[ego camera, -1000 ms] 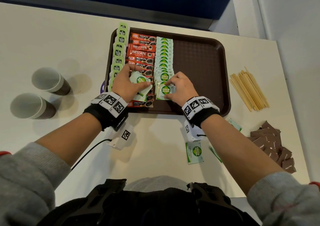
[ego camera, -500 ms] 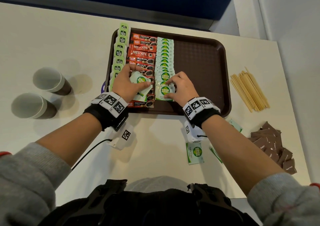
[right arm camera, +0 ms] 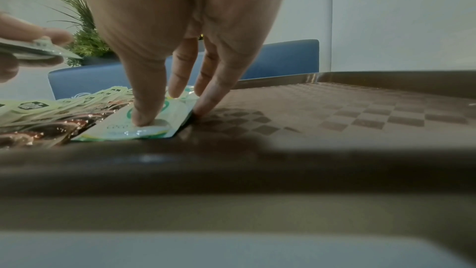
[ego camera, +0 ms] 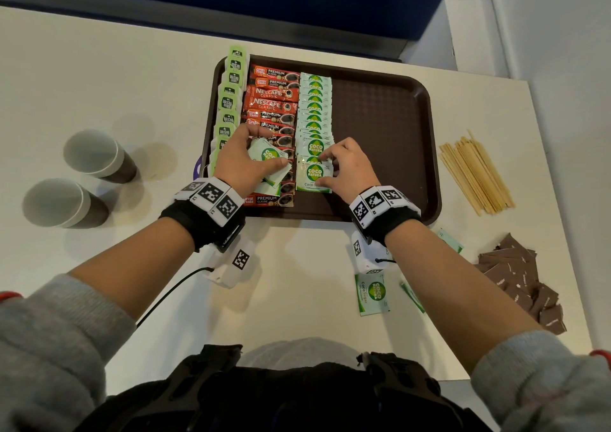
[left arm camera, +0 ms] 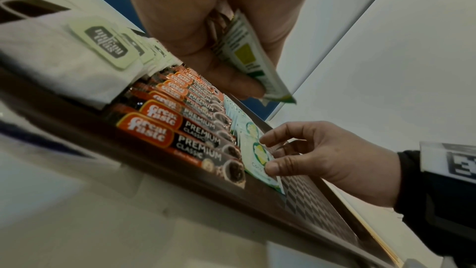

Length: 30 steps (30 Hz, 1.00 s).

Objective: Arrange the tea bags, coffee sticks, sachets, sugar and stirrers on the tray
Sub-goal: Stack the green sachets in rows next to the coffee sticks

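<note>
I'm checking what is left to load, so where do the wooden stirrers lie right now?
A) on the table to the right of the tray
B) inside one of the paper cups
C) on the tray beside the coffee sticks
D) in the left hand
A: the wooden stirrers lie in a loose bundle on the table, off the right rim of the tray.

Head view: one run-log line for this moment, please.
left hand: holds spare Coco Natura sachets | right hand: presses nearest sachet into tray row

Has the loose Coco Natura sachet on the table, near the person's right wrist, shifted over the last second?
No. The loose sachet lies on the table in the same spot, just toward the person from the tray front rim.
</note>
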### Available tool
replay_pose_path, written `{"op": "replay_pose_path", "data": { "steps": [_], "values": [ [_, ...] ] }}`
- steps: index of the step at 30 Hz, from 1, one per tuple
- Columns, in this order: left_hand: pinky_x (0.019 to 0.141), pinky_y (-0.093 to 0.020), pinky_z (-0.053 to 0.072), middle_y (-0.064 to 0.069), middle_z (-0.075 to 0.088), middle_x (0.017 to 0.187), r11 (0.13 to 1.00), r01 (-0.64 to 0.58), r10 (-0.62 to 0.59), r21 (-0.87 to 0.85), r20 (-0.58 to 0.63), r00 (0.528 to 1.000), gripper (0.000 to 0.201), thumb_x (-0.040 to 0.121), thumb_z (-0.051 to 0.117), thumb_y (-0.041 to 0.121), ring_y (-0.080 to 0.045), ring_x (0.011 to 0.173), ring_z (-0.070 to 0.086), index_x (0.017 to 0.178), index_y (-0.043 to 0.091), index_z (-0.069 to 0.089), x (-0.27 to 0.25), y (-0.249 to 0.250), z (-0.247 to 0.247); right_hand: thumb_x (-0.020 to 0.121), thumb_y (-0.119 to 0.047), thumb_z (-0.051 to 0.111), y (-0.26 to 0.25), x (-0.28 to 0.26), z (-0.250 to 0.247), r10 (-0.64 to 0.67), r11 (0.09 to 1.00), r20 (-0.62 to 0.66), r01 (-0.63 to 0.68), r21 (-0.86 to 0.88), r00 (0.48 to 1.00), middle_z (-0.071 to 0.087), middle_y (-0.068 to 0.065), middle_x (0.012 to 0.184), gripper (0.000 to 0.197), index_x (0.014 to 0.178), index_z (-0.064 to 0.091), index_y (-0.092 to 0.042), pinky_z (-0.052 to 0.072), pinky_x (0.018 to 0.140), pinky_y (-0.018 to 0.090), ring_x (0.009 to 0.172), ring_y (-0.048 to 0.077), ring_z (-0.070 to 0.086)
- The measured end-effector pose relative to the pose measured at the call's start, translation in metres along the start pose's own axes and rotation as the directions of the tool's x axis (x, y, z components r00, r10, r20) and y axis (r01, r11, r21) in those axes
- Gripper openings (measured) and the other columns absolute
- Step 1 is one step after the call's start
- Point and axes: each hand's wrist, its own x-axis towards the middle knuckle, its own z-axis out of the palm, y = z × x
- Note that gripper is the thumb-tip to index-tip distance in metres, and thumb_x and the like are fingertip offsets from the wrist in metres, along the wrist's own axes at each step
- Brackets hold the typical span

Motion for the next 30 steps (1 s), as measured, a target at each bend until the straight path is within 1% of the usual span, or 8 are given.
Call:
{"op": "replay_pose_path", "data": {
  "steps": [6,8,11,15,19,22,26,30],
  "values": [
    [0.085,-0.036,0.054,0.002,0.061,0.1,1.0,-0.006,0.006,0.018,0.009,1.0,0.045,0.073,0.081,0.02,-0.018,0.093,0.064,0.105,0.026,0.05,0.0,-0.002,0.001,0.073,-0.021,0.08,0.003,0.0,-0.001,-0.008,1.0,-0.013,0.007,-0.02,1.0,0.046,0.002,0.113,0.04,0.108,0.062,-0.014,0.05,0.092,0.036,0.105,0.018,0.051],
    [0.083,-0.031,0.053,0.006,0.06,0.096,1.0,-0.016,0.016,0.021,0.012,1.0,0.046,0.073,0.081,0.019,-0.014,0.089,0.063,0.105,0.025,0.05,0.0,-0.002,0.001,0.077,-0.027,0.075,-0.001,0.0,-0.003,-0.031,1.0,-0.051,0.031,-0.002,0.998,0.046,0.0,0.108,0.035,0.107,0.063,-0.013,0.047,0.092,0.032,0.102,0.017,0.05],
    [0.075,-0.016,0.049,0.013,0.058,0.09,0.999,-0.052,0.051,0.003,0.027,0.998,0.048,0.07,0.083,0.017,-0.005,0.081,0.059,0.106,0.023,0.051,-0.001,-0.002,0.004,0.084,-0.036,0.067,-0.015,0.0,-0.009,-0.096,0.994,-0.095,0.101,0.05,0.991,0.051,-0.002,0.098,0.031,0.103,0.066,-0.011,0.041,0.078,0.018,0.086,0.009,0.047],
    [0.064,-0.001,0.041,0.016,0.055,0.089,0.996,-0.084,0.085,-0.014,0.061,0.995,0.056,0.066,0.086,0.016,0.007,0.075,0.053,0.111,0.016,0.052,-0.004,0.0,0.007,0.086,-0.036,0.066,-0.036,-0.002,-0.015,-0.103,0.968,0.017,0.096,0.234,0.995,0.06,-0.005,0.078,0.023,0.091,0.069,-0.013,0.039,0.059,0.005,0.066,0.0,0.05],
    [0.076,-0.011,0.043,0.013,0.056,0.095,0.994,-0.112,0.111,0.007,0.119,0.987,0.059,0.062,0.088,0.021,-0.003,0.086,0.054,0.109,0.02,0.051,-0.004,0.0,0.006,0.081,-0.029,0.073,-0.044,0.0,-0.015,-0.117,0.958,0.08,0.091,0.272,0.99,0.056,-0.012,0.066,0.016,0.087,0.069,-0.015,0.041,0.057,0.007,0.058,-0.003,0.05],
    [0.076,-0.006,0.04,0.009,0.057,0.099,0.993,-0.115,0.111,0.028,0.128,0.986,0.054,0.064,0.087,0.023,-0.004,0.089,0.053,0.106,0.022,0.052,-0.005,-0.001,0.007,0.081,-0.024,0.073,-0.044,0.001,-0.017,-0.118,0.952,0.092,0.086,0.293,0.989,0.057,-0.013,0.067,0.013,0.087,0.066,-0.014,0.042,0.06,0.009,0.059,-0.004,0.051],
    [0.079,-0.021,0.05,0.007,0.062,0.096,0.995,-0.102,0.101,0.008,0.122,0.987,0.032,0.078,0.077,0.024,-0.008,0.086,0.059,0.102,0.02,0.056,-0.004,-0.003,0.008,0.086,-0.02,0.067,-0.039,0.002,-0.02,-0.111,0.949,0.064,0.086,0.305,0.992,0.062,-0.003,0.077,0.007,0.087,0.06,-0.019,0.052,0.073,0.027,0.076,0.014,0.061],
    [0.088,-0.04,0.053,0.004,0.066,0.097,0.994,-0.102,0.097,0.039,0.124,0.988,0.018,0.083,0.072,0.026,-0.019,0.093,0.065,0.097,0.022,0.06,-0.004,-0.004,0.01,0.087,-0.019,0.066,-0.035,0.002,-0.025,-0.133,0.957,0.078,0.107,0.271,0.988,0.059,-0.007,0.079,0.008,0.09,0.06,-0.023,0.053,0.071,0.028,0.076,0.015,0.06]
  ]
}}
